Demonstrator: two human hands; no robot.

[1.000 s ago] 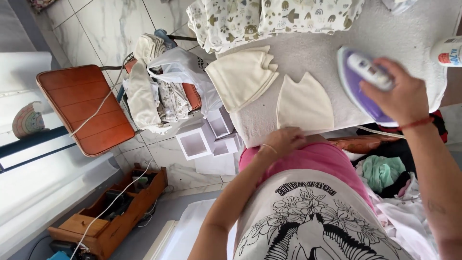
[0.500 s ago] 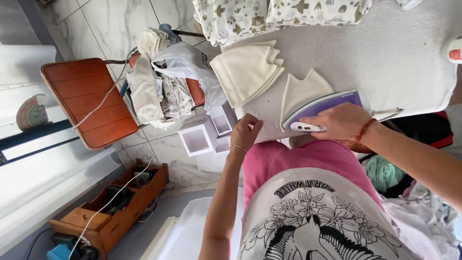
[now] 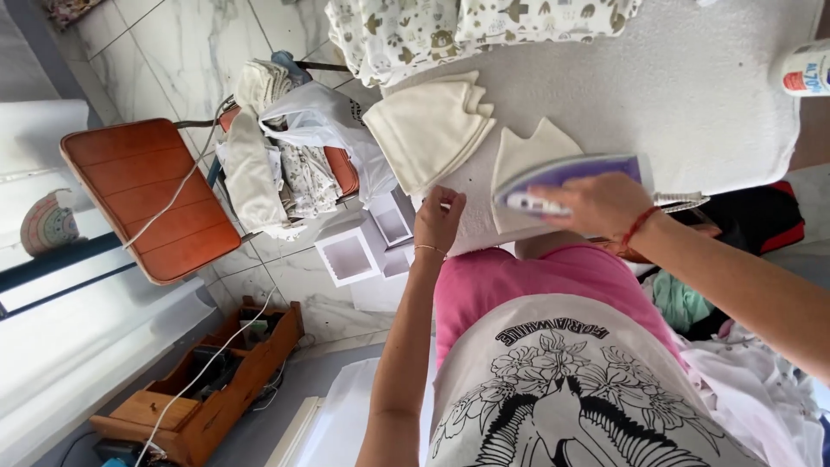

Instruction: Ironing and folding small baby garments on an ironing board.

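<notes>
On the far left stands a red-brown wooden chair [image 3: 156, 197], a white cord draped over it, with a wooden crate [image 3: 203, 389] of odds and ends on the pale marble-tiled floor [image 3: 173, 52] below. Next comes a second chair heaped with folded clothes and a white plastic bag [image 3: 324, 130]. On the grey padded desk [image 3: 709, 78] lies a stack of cream fabric pieces [image 3: 428, 130] (pointed at their edges). The left hand [image 3: 439, 220] presses flat, fingers together, at the desk's near edge, just beside the cream piece [image 3: 527, 160] being pressed. The right hand [image 3: 596, 203] is wrapped around the handle of the purple iron [image 3: 571, 177], which rests on that piece. Pressing looks under way; a next pass would call for keeping the cloth taut and the fingers away from the soleplate. Printed fabric [image 3: 484, 26] lies at the desk's far side, and a white spray can [image 3: 804, 69] stands far right.
</notes>
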